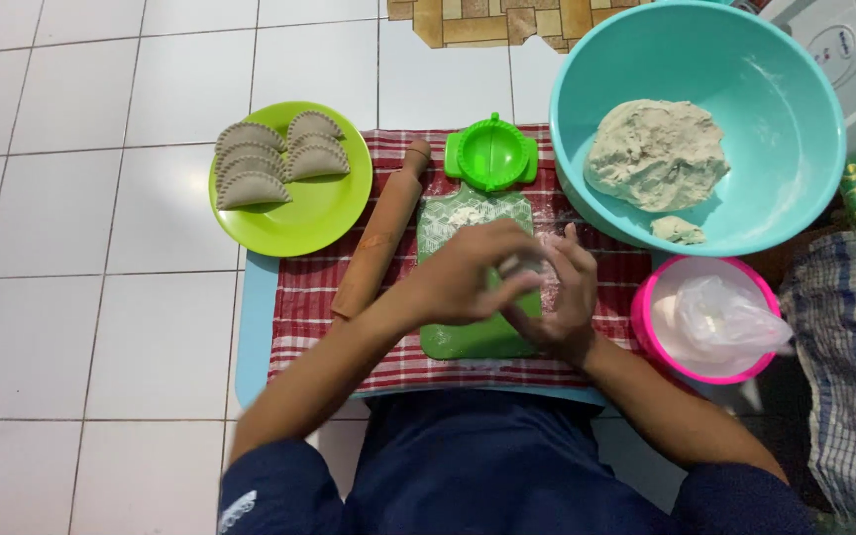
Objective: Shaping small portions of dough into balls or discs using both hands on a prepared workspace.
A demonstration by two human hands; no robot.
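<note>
Teal bowl (775, 188) with dough mass (656, 154) up-right of the hands. Checked cloth (309, 297) under them. Green plate (319, 213) of folded dumplings (274, 159) far left of left hand (468, 272). Pink bowl (646, 317) just right of right hand (567, 297). Rolling pin (383, 233) left, green board (473, 337) beneath, press mould (492, 154) above. Both hands cupped together around a small dough piece (522, 267), mostly hidden.
</note>
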